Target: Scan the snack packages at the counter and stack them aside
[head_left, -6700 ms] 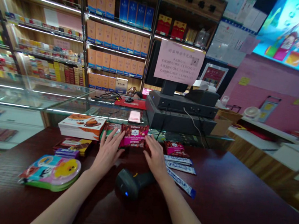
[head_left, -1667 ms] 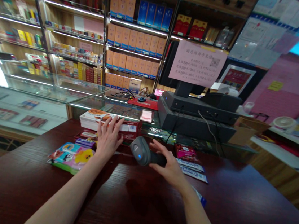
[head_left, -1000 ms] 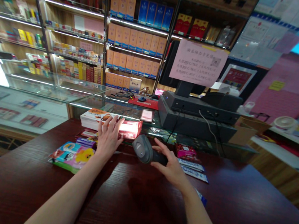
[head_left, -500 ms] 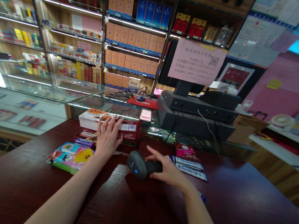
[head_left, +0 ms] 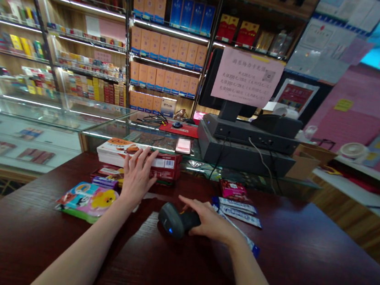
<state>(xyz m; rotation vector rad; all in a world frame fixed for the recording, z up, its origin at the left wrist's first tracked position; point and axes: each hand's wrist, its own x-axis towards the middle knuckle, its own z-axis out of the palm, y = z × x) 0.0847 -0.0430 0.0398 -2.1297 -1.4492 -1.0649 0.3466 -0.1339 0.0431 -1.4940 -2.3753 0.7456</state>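
Note:
My left hand rests with spread fingers on a dark red box with a barcode on its side. A white and orange box lies beside it, partly under the fingers. My right hand has its thumb and fingers around the handle of a black barcode scanner, index finger stretched out; a blue light glows on its head. Left of my forearm lies a colourful bag with a yellow duck, with a purple packet behind it. Blue and white stick packs lie beyond my right wrist.
A magenta packet lies at the back of the brown table. Behind stand a glass counter and a dark cash register, its monitor bearing a pink notice. Shelves of boxes fill the back wall.
My right hand and the scanner have moved slightly down, toward me. More of a blue and white stick pack shows beside my right forearm. My left hand stays on the box.

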